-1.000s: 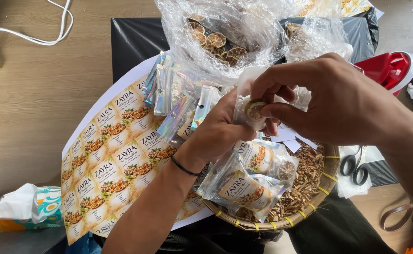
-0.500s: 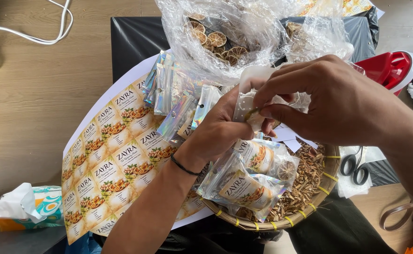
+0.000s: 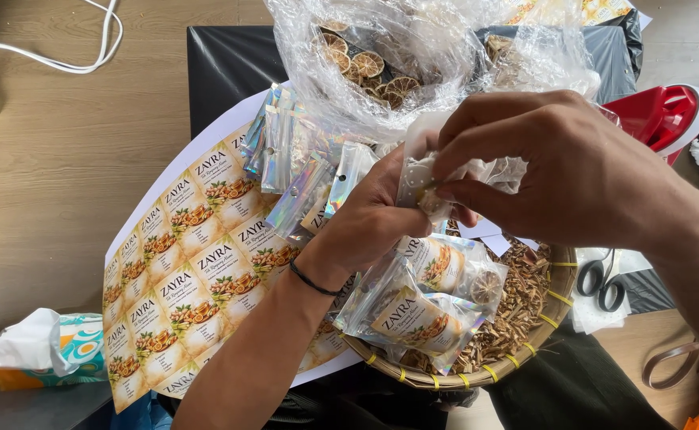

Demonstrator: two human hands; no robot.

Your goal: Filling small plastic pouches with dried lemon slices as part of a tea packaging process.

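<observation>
While both hands work above the round woven basket (image 3: 552, 306) of dried brown sticks, the small clear plastic pouch (image 3: 419, 171) sits between them. Right hand (image 3: 560, 171) pinches pouch top, fingers narrow; left hand (image 3: 373, 219) grips it from below. Best held mouth-up, steady, over basket. Count: one label sheet (image 3: 182, 263), two filled labelled packets (image 3: 429, 299), one bag of dried orange slices (image 3: 373, 60).

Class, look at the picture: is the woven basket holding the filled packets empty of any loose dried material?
No: the woven basket holds loose brown dried strands beside the filled packets.
</observation>
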